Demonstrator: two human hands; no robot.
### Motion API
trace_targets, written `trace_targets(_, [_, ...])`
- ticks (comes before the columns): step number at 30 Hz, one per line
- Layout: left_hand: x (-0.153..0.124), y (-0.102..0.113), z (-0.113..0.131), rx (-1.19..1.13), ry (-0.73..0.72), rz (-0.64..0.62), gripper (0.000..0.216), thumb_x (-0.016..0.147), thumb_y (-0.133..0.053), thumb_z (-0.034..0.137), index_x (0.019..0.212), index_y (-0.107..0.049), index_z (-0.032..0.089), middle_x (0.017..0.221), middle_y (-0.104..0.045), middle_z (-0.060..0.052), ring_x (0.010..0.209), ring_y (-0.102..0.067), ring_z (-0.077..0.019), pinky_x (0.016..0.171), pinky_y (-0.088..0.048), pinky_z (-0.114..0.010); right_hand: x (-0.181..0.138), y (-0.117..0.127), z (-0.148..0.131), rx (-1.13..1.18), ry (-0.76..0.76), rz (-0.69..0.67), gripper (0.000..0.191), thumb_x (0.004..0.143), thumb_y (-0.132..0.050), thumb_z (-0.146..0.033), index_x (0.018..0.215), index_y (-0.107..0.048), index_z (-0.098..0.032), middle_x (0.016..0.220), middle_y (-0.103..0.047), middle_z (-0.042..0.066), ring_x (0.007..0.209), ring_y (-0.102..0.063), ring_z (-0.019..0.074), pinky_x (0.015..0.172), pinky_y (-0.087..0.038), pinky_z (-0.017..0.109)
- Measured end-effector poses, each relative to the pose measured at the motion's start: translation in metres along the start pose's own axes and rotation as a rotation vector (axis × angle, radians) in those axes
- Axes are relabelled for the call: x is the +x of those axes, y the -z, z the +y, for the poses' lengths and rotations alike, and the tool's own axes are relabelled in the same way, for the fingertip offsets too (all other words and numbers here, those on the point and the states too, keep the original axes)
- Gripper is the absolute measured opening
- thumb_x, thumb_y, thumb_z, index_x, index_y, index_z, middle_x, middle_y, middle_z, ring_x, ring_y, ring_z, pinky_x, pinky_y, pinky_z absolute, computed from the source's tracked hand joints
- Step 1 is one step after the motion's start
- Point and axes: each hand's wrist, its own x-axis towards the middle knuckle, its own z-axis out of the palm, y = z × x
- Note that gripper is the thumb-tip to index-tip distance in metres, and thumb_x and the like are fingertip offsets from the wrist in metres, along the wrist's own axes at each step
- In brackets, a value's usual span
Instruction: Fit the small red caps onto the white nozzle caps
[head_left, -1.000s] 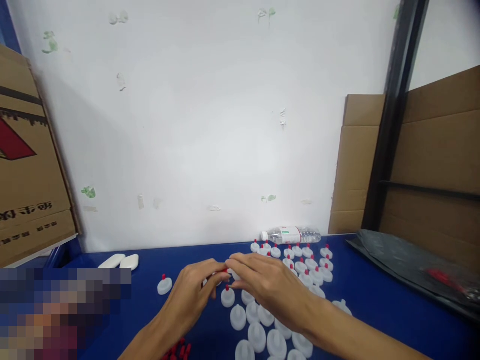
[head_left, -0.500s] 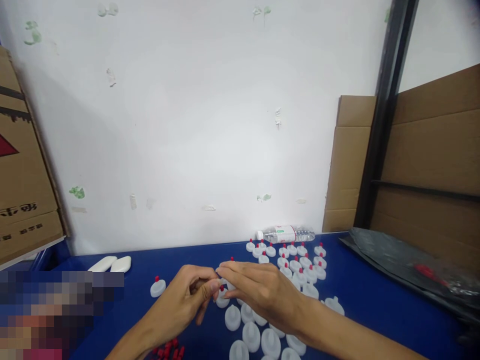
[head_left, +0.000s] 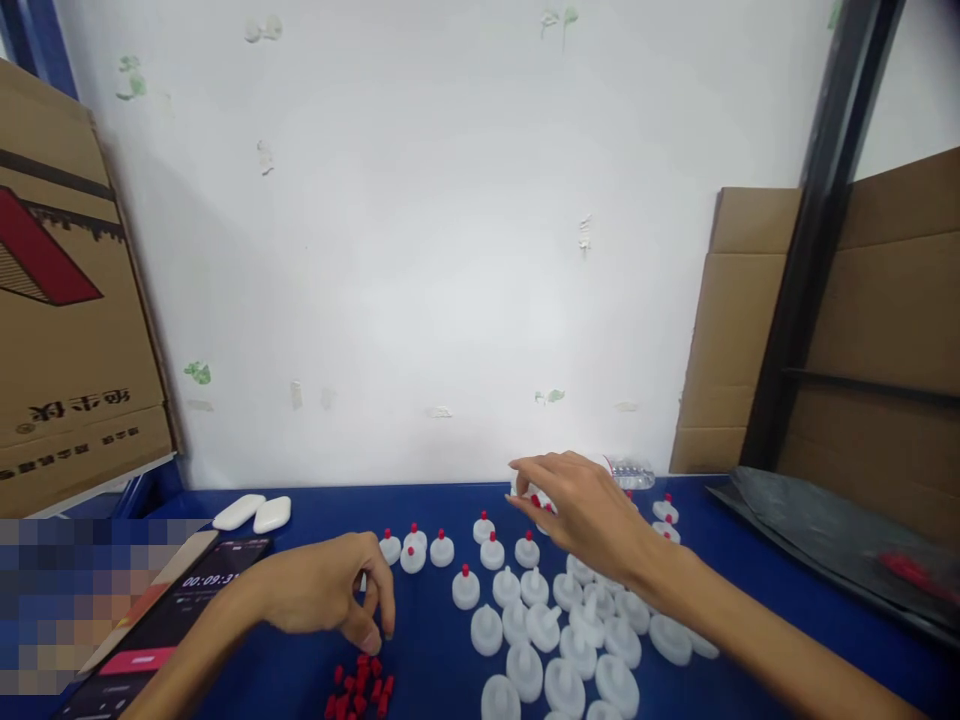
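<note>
My right hand (head_left: 581, 500) is over the back of the table, with a small white plastic cap (head_left: 519, 483) between thumb and index fingertip. Red-tipped white caps stand close by, partly covered by that hand. My left hand (head_left: 352, 590) hangs above a pile of small red tips (head_left: 360, 690), fingers bent downward and apart, nothing visible in them. Several bare white caps (head_left: 564, 685) lie at front centre and right. White caps with red tips (head_left: 465, 588) stand upright farther back.
A phone (head_left: 199, 590) showing a timer lies at left, near two white rounded objects (head_left: 271, 514). A clear bottle (head_left: 634, 473) lies against the wall, partly hidden. Cardboard boxes (head_left: 82, 300) flank the table. A dark plastic bag (head_left: 810, 530) rests at right.
My hands have parted. The right moved back and right toward the red-tipped caps; the left dropped over the red pile. The view has shifted left, bringing the phone into sight.
</note>
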Motion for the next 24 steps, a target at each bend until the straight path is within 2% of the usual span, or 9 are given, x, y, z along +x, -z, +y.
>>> trace_targets(4, [0.004,-0.003,-0.004,0.016,0.032,-0.018,0.027,0.061,-0.084,0.048,0.079,-0.084,0.028,0.064,-0.059,0.004,0.057,-0.046,-0.0128,0.051,-0.03,-0.024,0.004,-0.004,0.015,0.001,-0.11,-0.087,0.004,0.092,-0.072,-0.025,0.091,-0.069,-0.022,0.088,-0.075,0.003,0.082,-0.069,0.0227,0.068,-0.042,0.03])
trace_targets(7, [0.009,-0.01,-0.002,0.009,0.066,-0.054,0.028,0.057,-0.086,0.047,0.077,-0.084,0.028,0.064,-0.059,0.005,0.053,-0.045,-0.0118,0.048,-0.029,-0.024,0.005,-0.013,0.025,0.035,-0.168,-0.161,0.012,0.09,-0.075,-0.027,0.081,-0.069,-0.022,0.072,-0.072,0.0,0.07,-0.067,0.0199,0.059,-0.037,0.027])
trace_targets(10, [0.013,-0.016,-0.002,0.003,0.075,-0.046,0.024,0.059,-0.085,0.045,0.074,-0.083,0.027,0.062,-0.058,0.004,0.052,-0.047,-0.012,0.047,-0.03,-0.024,0.004,-0.021,0.031,0.083,-0.179,-0.218,0.023,0.094,-0.069,-0.031,0.074,-0.069,-0.021,0.064,-0.067,0.0,0.066,-0.066,0.0182,0.059,-0.038,0.026])
trace_targets(12, [0.015,-0.018,-0.003,-0.008,0.07,-0.033,0.019,0.062,-0.084,0.043,0.072,-0.082,0.026,0.06,-0.059,0.004,0.053,-0.05,-0.0128,0.049,-0.032,-0.024,0.002,-0.025,0.033,0.107,-0.176,-0.227,0.022,0.096,-0.067,-0.034,0.079,-0.069,-0.021,0.071,-0.068,0.0,0.07,-0.067,0.018,0.062,-0.04,0.026])
trace_targets(15, [0.019,-0.021,-0.006,-0.009,0.059,-0.008,0.016,0.064,-0.082,0.041,0.07,-0.082,0.026,0.061,-0.06,0.003,0.057,-0.052,-0.0145,0.051,-0.034,-0.024,0.0,-0.027,0.035,0.107,-0.205,-0.185,0.016,0.096,-0.068,-0.038,0.099,-0.064,-0.022,0.097,-0.068,0.003,0.077,-0.064,0.0175,0.065,-0.041,0.027])
trace_targets(17, [0.02,-0.023,-0.006,0.008,0.055,0.017,0.015,0.065,-0.082,0.04,0.069,-0.081,0.025,0.062,-0.06,0.003,0.059,-0.053,-0.0152,0.052,-0.034,-0.024,-0.001,-0.028,0.037,0.098,-0.236,-0.161,0.019,0.096,-0.067,-0.039,0.1,-0.059,-0.022,0.104,-0.064,0.005,0.076,-0.062,0.0163,0.065,-0.041,0.027])
trace_targets(21, [0.02,-0.025,-0.002,0.048,0.065,0.086,0.007,0.068,-0.077,0.03,0.071,-0.079,0.024,0.07,-0.061,0.002,0.069,-0.057,-0.0167,0.057,-0.038,-0.023,-0.001,-0.033,0.043,0.084,-0.258,-0.196,0.029,0.089,-0.076,-0.041,0.083,-0.055,-0.021,0.088,-0.062,0.001,0.076,-0.061,0.0162,0.062,-0.038,0.025])
trace_targets(24, [0.018,-0.025,0.002,0.062,0.064,0.139,0.01,0.074,-0.072,0.03,0.08,-0.077,0.023,0.08,-0.064,0.001,0.076,-0.058,-0.0173,0.063,-0.04,-0.023,-0.001,-0.04,0.045,0.056,-0.282,-0.242,0.038,0.078,-0.086,-0.041,0.074,-0.054,-0.021,0.074,-0.061,-0.001,0.069,-0.059,0.017,0.055,-0.03,0.026])
